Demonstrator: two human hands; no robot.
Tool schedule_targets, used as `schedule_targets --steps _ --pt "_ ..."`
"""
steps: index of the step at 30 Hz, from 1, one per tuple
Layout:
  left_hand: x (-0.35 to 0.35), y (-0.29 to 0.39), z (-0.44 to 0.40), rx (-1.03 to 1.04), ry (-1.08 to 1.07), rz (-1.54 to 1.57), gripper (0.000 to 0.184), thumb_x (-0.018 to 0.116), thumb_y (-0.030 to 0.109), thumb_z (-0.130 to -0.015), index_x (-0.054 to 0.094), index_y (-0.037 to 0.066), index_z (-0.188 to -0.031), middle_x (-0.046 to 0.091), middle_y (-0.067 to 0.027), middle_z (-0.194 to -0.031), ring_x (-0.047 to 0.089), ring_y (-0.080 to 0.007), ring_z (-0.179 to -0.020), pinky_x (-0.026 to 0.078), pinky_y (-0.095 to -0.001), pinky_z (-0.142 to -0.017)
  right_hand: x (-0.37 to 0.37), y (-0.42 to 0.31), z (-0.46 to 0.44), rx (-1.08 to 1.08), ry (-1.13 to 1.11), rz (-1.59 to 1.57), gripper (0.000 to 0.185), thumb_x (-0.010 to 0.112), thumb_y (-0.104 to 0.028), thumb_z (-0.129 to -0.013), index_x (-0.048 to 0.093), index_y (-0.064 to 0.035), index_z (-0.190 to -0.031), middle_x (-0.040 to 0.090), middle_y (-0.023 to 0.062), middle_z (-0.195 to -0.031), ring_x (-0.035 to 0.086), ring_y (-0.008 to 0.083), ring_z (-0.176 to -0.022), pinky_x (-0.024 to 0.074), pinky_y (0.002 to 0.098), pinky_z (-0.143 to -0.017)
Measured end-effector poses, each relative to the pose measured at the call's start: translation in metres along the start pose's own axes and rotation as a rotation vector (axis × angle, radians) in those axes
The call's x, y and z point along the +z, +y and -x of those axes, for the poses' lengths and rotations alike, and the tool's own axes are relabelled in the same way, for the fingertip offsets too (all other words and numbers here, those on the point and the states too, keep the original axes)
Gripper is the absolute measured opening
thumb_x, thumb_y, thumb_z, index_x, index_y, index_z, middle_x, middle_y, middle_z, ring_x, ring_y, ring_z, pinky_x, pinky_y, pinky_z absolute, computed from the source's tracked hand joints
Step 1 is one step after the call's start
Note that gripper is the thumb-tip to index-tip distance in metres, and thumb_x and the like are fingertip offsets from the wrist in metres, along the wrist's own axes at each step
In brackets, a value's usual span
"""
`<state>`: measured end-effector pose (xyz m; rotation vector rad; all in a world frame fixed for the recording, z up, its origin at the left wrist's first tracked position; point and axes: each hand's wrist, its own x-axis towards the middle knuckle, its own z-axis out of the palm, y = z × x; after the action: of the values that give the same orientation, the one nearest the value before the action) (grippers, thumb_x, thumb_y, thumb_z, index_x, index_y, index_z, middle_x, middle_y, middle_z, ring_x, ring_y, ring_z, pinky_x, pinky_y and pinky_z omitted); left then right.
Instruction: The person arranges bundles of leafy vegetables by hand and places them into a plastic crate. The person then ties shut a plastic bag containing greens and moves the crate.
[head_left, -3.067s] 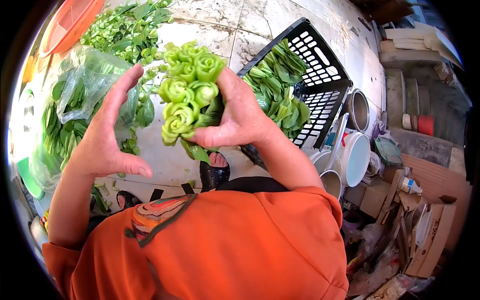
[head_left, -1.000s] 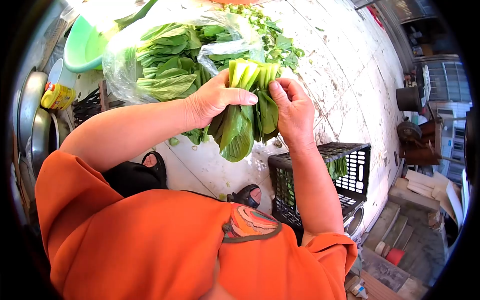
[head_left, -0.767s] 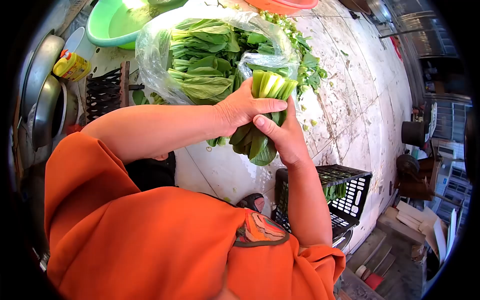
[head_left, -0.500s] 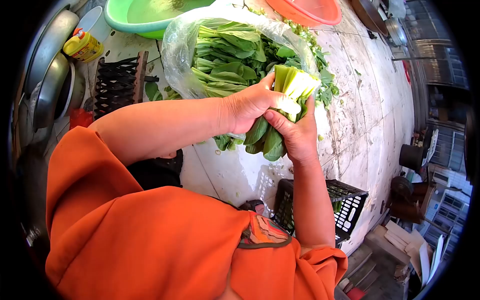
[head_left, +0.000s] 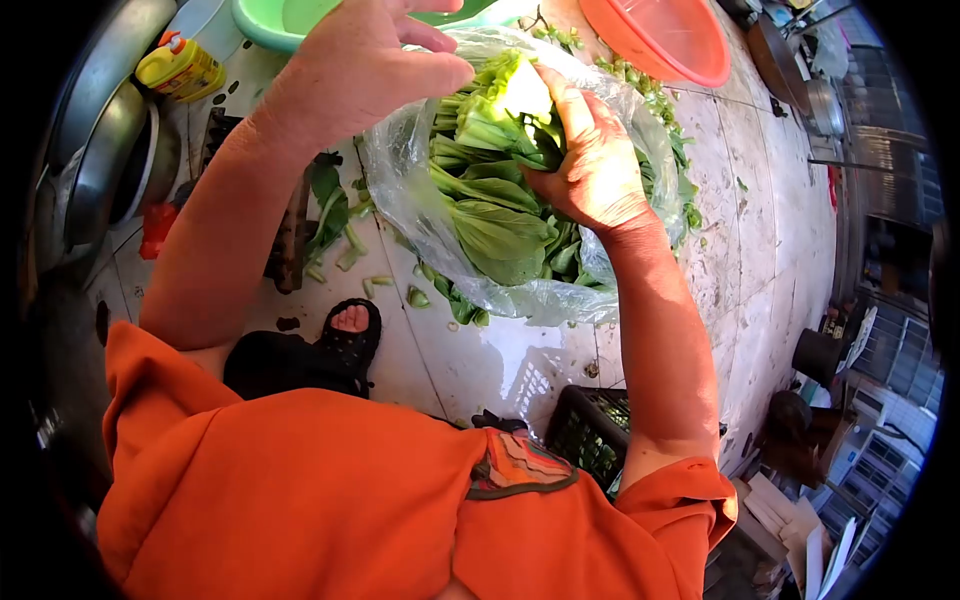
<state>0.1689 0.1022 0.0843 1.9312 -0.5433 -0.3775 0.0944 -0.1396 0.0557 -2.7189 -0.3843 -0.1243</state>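
Note:
My right hand [head_left: 590,165] is wrapped round a bunch of bok choy [head_left: 500,105], its pale cut stems turned up into the sun. That bunch rests on the other bok choy [head_left: 495,230] piled inside a clear plastic bag [head_left: 400,165]. Up and to the left, my left hand [head_left: 365,65] is held in the air with its fingers apart and nothing in them. It is nearest the bag's upper left edge and covers part of the green basin [head_left: 262,25] behind it.
Loose leaves and stem pieces [head_left: 350,255] lie on the tiles left of the bag. An orange-red basin [head_left: 690,45] stands beyond it. A black plastic crate [head_left: 585,430] sits close to my body. Metal basins [head_left: 105,165] and a yellow bottle [head_left: 185,72] are at the left.
Both hands held the bunch over the bag's near right side. Now the right hand has it lower and farther forward, on the pile. My left hand has let go and moved up and left.

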Motion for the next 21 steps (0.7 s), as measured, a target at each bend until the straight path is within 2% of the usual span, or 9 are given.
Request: schedule_targets --steps 2,4,6,7,10,12,14,17,21 --pt "-0.017 -0.015 -0.005 0.172 0.199 -0.023 0.073 0.073 0.016 -0.082 0.04 -0.002 -0.143 0.05 -0.0142 -0.139 0.052 -0.0224 -0.12 0.05 -0.0335 -0.09 0.045 0.013 -0.008 -0.068 -0.174 0.07 0.102 0.084 -0.019 -0.063 0.03 -0.0252 -0.15 0.046 0.0133 -0.141 0.042 0.0318 -0.132 0.035 0.0486 -0.109" --pt "-0.008 -0.036 -0.007 0.154 0.214 -0.354 0.066 0.072 0.016 -0.083 0.044 -0.004 -0.139 0.053 -0.0157 -0.132 0.055 -0.0202 -0.112 0.049 -0.0306 -0.09 0.08 0.004 -0.008 0.01 -0.399 0.261 0.104 0.083 -0.022 -0.065 0.026 -0.03 -0.152 0.034 0.0134 -0.152 0.033 0.031 -0.141 0.0292 0.0552 -0.112" --pt "0.01 -0.057 -0.007 -0.234 0.057 -0.244 0.065 0.073 0.018 -0.083 0.046 -0.004 -0.137 0.057 -0.0142 -0.119 0.061 -0.0159 -0.093 0.051 -0.0265 -0.078 0.081 0.004 -0.013 0.042 -0.426 0.229 0.105 0.083 -0.024 -0.065 0.025 -0.0316 -0.152 0.028 0.0127 -0.155 0.029 0.0305 -0.143 0.0269 0.0575 -0.113" --pt "0.012 -0.069 -0.009 -0.24 0.052 -0.243 0.065 0.073 0.018 -0.083 0.046 -0.004 -0.137 0.057 -0.0142 -0.119 0.061 -0.0159 -0.093 0.051 -0.0265 -0.078 0.083 0.002 -0.013 0.077 -0.462 0.202 0.105 0.083 -0.025 -0.066 0.024 -0.0332 -0.153 0.022 0.0119 -0.159 0.025 0.0301 -0.145 0.0246 0.0597 -0.114" --pt "0.014 -0.101 -0.024 -0.456 -0.197 0.193 0.074 0.077 0.026 -0.08 0.043 -0.004 -0.138 0.056 -0.0123 -0.11 0.058 -0.0108 -0.071 0.05 -0.025 -0.06 0.083 0.012 -0.001 0.023 -0.425 0.158 0.104 0.082 -0.025 -0.067 0.024 -0.0324 -0.152 0.022 0.0116 -0.159 0.026 0.0307 -0.145 0.025 0.0587 -0.114" --pt "0.015 -0.107 -0.03 -0.385 0.177 0.058 0.076 0.078 0.031 -0.079 0.044 -0.004 -0.136 0.058 -0.0077 -0.097 0.053 -0.0076 -0.06 0.043 -0.0253 -0.046 0.085 0.012 0.006 0.016 -0.41 0.146 0.103 0.082 -0.024 -0.067 0.025 -0.0313 -0.152 0.022 0.0111 -0.159 0.026 0.0306 -0.145 0.0247 0.0583 -0.114" --pt "0.018 -0.104 -0.035 -0.356 0.204 0.027 0.071 0.076 0.032 -0.08 0.047 -0.004 -0.133 0.057 -0.0037 -0.083 0.051 -0.008 -0.056 0.041 -0.0236 -0.044 0.088 0.011 0.009 0.022 -0.376 0.136 0.102 0.081 -0.023 -0.067 0.026 -0.0301 -0.152 0.021 0.011 -0.159 0.026 0.0307 -0.145 0.0241 0.0581 -0.114" --pt "0.022 -0.106 -0.042 -0.486 -0.104 -0.032 0.057 0.076 0.032 -0.077 0.059 -0.004 -0.118 0.053 -0.0023 -0.069 0.054 -0.0098 -0.056 0.043 -0.0261 -0.043 0.089 0.014 0.008 0.013 -0.371 0.114 0.097 0.077 -0.023 -0.07 0.027 -0.0291 -0.152 0.023 0.0114 -0.159 0.026 0.0306 -0.145 0.0235 0.0574 -0.115" --pt "0.02 -0.115 -0.057 -0.297 0.297 0.589 0.019 0.06 0.019 -0.094 0.064 0.003 -0.103 0.051 0.0047 -0.066 0.037 -0.0033 -0.049 0.03 -0.0213 -0.044 0.094 0.019 0.011 -0.012 -0.352 0.097 0.096 0.078 -0.022 -0.07 0.028 -0.0273 -0.152 0.026 0.0113 -0.157 0.029 0.0313 -0.143 0.0225 0.0544 -0.116"
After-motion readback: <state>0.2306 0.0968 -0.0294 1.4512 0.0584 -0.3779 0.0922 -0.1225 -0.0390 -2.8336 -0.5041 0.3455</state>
